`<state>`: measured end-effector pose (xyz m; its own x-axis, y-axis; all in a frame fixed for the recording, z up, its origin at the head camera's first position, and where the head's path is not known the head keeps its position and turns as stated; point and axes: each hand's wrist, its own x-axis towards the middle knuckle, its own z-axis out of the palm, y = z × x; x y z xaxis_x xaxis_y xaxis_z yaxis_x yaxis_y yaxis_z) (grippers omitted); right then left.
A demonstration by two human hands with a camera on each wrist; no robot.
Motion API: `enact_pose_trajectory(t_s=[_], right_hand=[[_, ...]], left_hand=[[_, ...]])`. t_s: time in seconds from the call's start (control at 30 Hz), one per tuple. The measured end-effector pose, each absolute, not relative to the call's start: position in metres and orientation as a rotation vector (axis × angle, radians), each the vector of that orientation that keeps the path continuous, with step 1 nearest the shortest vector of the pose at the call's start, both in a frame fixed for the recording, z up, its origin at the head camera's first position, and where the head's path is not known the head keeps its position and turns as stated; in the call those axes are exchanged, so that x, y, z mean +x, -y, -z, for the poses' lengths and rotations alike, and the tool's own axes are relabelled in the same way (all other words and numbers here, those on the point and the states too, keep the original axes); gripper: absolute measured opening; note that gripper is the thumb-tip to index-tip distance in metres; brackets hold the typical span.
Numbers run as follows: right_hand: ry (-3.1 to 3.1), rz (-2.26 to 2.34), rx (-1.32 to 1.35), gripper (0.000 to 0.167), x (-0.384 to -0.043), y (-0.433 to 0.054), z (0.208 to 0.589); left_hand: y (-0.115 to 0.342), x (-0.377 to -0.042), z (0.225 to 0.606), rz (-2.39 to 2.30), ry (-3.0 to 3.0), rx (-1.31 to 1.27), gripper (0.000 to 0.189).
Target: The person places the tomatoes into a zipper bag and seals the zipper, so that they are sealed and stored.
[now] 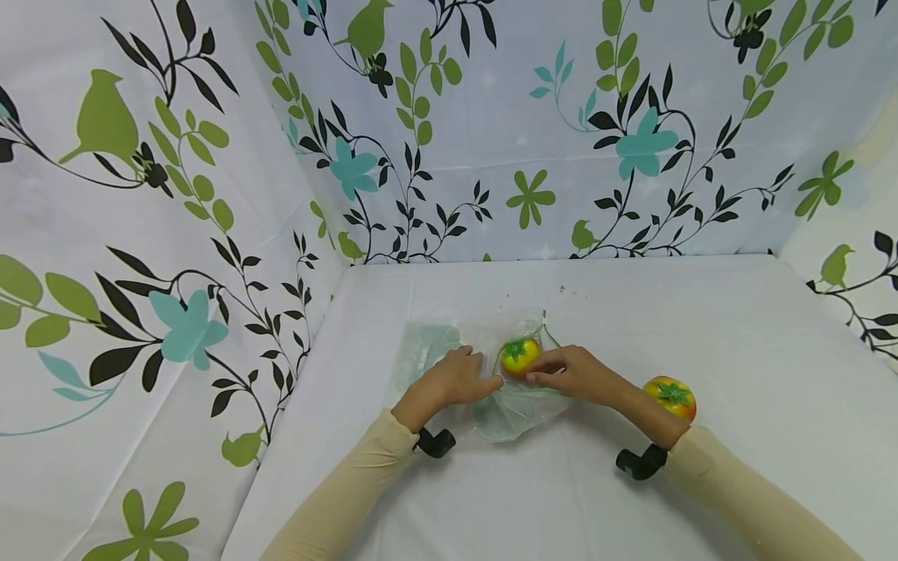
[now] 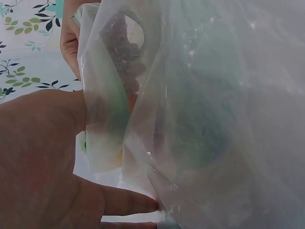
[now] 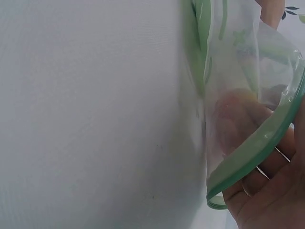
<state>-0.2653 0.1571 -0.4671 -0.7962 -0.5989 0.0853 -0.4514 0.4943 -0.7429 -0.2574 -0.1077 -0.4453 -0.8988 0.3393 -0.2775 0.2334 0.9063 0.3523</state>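
A clear zip bag [image 1: 508,421] with a green zip edge lies on the white table. Inside it sits a yellow-and-red toy tomato [image 1: 519,354] with a green leafy top. My left hand [image 1: 454,378] holds the bag's plastic left of the tomato; in the left wrist view the fingers [image 2: 128,200] touch a fold of it. From the right, my right hand [image 1: 571,370] reaches in through the bag's mouth, its fingers at the tomato's side. The right wrist view shows the green zip edge [image 3: 257,155] across that palm and the fingers blurred through plastic.
A second toy tomato [image 1: 673,396], orange and yellow, lies on the table beside my right forearm. Patterned cloth [image 1: 477,156] with leaves and birds hangs behind the table and along its sides. A few dark specks mark the table beyond the bag.
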Motion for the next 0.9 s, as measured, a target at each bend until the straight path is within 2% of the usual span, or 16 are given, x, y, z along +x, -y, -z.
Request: enact_pose_trajectory(t_s=[0.63,0.9], right_hand=[[-2.482,1.111,-1.038,0.038,-0.2678,-0.1497,0.4738],[-2.509,1.113,-1.014,0.04,-0.2723,-0.1481,0.4732]], left_hand=[[0.1078,-0.2558,0.4449,-0.44,-2.737,0.427,0.086],[0.1072,-0.254,0.4447,-0.433,-2.745,0.442,0.087]])
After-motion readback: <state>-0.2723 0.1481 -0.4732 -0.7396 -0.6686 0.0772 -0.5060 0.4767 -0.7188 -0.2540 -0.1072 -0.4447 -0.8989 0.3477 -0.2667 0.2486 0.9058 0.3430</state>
